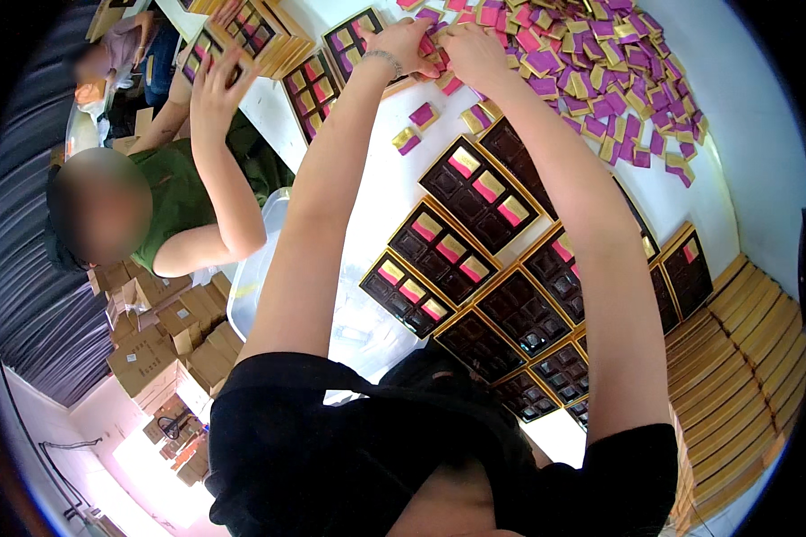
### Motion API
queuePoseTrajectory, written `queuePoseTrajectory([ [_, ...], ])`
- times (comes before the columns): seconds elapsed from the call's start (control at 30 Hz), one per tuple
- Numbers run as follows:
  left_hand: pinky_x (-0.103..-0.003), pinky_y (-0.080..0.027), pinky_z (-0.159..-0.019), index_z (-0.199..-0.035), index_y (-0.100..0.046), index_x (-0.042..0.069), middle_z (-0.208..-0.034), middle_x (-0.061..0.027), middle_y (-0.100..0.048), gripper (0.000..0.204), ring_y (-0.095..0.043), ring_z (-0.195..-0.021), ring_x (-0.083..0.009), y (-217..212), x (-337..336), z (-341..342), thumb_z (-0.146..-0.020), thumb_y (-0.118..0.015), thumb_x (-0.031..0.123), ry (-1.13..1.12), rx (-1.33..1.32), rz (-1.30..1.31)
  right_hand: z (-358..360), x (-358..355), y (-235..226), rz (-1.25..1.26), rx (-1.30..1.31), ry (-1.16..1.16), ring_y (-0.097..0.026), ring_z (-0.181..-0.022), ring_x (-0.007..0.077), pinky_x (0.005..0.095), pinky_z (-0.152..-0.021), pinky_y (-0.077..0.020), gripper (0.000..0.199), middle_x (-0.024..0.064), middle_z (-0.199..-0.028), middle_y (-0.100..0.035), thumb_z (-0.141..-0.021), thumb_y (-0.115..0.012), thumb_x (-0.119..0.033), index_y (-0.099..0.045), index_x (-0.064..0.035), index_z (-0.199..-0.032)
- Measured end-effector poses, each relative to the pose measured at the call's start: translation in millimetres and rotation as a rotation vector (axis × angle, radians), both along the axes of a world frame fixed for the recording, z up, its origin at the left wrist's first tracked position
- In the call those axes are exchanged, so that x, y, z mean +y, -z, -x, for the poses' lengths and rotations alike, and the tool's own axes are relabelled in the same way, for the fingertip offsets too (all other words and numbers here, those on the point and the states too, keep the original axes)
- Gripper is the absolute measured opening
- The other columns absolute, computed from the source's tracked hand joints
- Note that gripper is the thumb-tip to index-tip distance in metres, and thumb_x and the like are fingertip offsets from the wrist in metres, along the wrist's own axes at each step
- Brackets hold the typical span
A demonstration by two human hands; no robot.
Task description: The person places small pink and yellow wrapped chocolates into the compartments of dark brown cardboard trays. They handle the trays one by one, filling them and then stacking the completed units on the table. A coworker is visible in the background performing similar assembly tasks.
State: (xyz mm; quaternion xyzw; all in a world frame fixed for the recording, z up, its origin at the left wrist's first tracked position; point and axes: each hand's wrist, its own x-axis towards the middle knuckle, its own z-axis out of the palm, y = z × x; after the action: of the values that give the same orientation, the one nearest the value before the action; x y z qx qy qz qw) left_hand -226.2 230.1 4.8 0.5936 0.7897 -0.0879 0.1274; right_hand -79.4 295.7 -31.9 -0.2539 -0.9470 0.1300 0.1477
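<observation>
At the far side of the white table, my left hand (401, 46), with a bracelet at its wrist, reaches in beside my right hand (473, 58). Both have their fingers bent around small pink-and-gold wrapped pieces (438, 61) between them; exactly which fingers press which piece is partly hidden. Right of my hands spreads a big heap of purple, pink and gold wrapped pieces (591, 85). Dark, gold-edged trays with square compartments lie under and beside my right arm. One tray (479, 192) carries three pink-and-gold pieces along one side, its other compartments dark.
Several wrapped pieces (407, 140) lie loose left of the right forearm. Filled trays (312, 94) stand near my left hand. On the left a co-worker in green (184, 192) handles another tray. Stacked gold-edged trays (734, 358) line the right; a clear plastic bin (255, 277) stands left.
</observation>
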Motion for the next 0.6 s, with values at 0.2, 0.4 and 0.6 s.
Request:
queuePoseTrajectory([
  [0.2, -0.063, -0.039, -0.091, -0.110, -0.065, 0.020, -0.100, -0.0031, -0.070, 0.053, -0.064, -0.102, -0.0247, -9.8, 9.8, -2.6, -0.064, -0.081, 0.041, 0.091, -0.025, 0.100, -10.1, -8.9, -5.7, 0.056, 0.069, 0.158, -0.058, -0.104, 0.0247, 0.0414, -0.090, -0.0434, 0.024, 0.0066, -0.101, -0.064, -0.079, -0.067, -0.014, -0.066, -0.0102, -0.103],
  [0.4, -0.031, -0.056, -0.076, -0.117, -0.061, 0.006, -0.098, -0.0063, -0.068, 0.041, -0.067, -0.088, -0.0159, -22.7, -21.0, -43.8, -0.083, -0.073, 0.026, -0.249, -0.990, -0.320, -102.5, -19.4, -31.4, 0.840, 0.666, 0.326, -0.065, -0.073, 0.0158, 0.0311, -0.065, -0.0505, 0.025, 0.0065, -0.084, -0.070, -0.082, -0.070, -0.022, -0.069, -0.0078, -0.103],
  [0.6, -0.029, -0.059, -0.081, -0.116, -0.058, 0.000, -0.108, -0.0134, -0.064, 0.029, -0.066, -0.096, -0.0221, -17.8, -127.8, -194.3, -0.090, -0.063, 0.011, -0.394, -1.819, 0.193, -343.6, -120.8, -71.6, 0.864, 0.673, 0.769, -0.059, -0.075, 0.0082, 0.0200, -0.066, -0.0463, 0.022, 0.0013, -0.089, -0.067, -0.085, -0.068, -0.012, -0.068, -0.0038, -0.105],
])
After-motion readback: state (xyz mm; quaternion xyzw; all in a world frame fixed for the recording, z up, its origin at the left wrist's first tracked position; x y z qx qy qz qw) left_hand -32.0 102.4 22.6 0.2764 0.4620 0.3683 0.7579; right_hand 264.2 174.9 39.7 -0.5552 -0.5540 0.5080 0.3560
